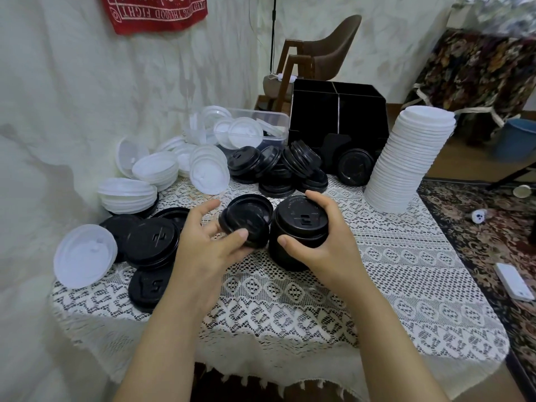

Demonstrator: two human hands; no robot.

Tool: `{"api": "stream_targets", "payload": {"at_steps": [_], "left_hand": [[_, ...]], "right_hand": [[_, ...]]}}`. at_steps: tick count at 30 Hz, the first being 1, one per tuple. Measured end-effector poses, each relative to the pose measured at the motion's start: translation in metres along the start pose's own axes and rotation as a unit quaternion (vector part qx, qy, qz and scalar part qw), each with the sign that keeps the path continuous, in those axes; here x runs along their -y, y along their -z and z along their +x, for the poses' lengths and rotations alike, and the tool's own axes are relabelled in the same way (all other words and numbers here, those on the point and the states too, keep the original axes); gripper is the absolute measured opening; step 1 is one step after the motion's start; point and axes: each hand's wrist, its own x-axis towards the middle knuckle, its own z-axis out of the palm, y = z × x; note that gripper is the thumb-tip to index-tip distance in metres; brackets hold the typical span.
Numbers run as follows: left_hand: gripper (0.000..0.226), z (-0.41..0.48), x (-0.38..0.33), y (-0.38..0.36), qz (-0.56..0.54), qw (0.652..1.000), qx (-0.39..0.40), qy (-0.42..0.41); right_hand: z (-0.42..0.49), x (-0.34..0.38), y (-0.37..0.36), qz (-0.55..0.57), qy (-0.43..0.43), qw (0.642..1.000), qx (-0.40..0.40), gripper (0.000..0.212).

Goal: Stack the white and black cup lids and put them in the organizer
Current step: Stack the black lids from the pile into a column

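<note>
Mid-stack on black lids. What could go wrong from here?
1. The left hand holds its black lids tilted, pinched by the thumb; they might slip or seat crooked on the black stack that the right hand grips.
2. The tall white stack leans near the right edge of the table; a reach toward the organizer could topple it.

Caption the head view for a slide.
Left hand holds a black lid beside the black lid stack gripped by the right hand; black organizer stands behind.

Brown chair (333, 47), red banner (156, 15), blue bucket (513, 140), rug (493, 242).
</note>
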Motion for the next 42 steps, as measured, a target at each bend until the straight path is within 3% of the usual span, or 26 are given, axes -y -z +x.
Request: {"api": "stream_targets", "payload": {"at_steps": [5, 9, 15, 21, 26, 29, 33, 37, 42], "left_hand": [[0.060, -0.004, -0.001, 0.014, 0.191, 0.980, 0.014, 0.062], [0.067, -0.002, 0.004, 0.020, 0.436, 0.899, 0.030, 0.023], [0.070, 0.003, 0.006, 0.021, 0.542, 0.839, 0.044, 0.014], [0.093, 0.004, 0.009, 0.020, 0.558, 0.824, 0.088, -0.047], [0.084, 0.005, 0.010, 0.022, 0.561, 0.819, 0.068, -0.099], [0.071, 0.003, 0.002, 0.020, 0.514, 0.840, 0.040, -0.169], [0.073, -0.002, -0.007, 0.008, 0.443, 0.863, 0.009, -0.244], [0.072, -0.005, -0.005, -0.010, 0.400, 0.877, 0.006, -0.266], [0.062, -0.005, -0.001, -0.029, 0.411, 0.861, 0.047, -0.296]], "right_hand": [[-0.001, 0.001, 0.000, 0.002, 0.001, 1.000, 0.003, 0.075], [-0.001, 0.003, 0.001, 0.007, -0.001, 1.000, 0.002, 0.073], [-0.001, 0.002, 0.001, 0.009, -0.003, 1.000, 0.002, 0.073], [-0.001, 0.003, 0.001, 0.008, 0.001, 1.000, 0.002, 0.074], [-0.001, 0.002, 0.001, 0.006, 0.003, 1.000, 0.002, 0.075], [0.000, 0.001, 0.001, 0.006, 0.007, 1.000, 0.003, 0.076], [-0.001, 0.000, 0.002, 0.009, 0.007, 1.000, 0.013, 0.078], [-0.001, -0.002, 0.005, 0.027, 0.004, 0.999, 0.037, 0.077], [0.000, -0.003, 0.004, 0.052, 0.009, 0.998, 0.032, 0.073]]}}
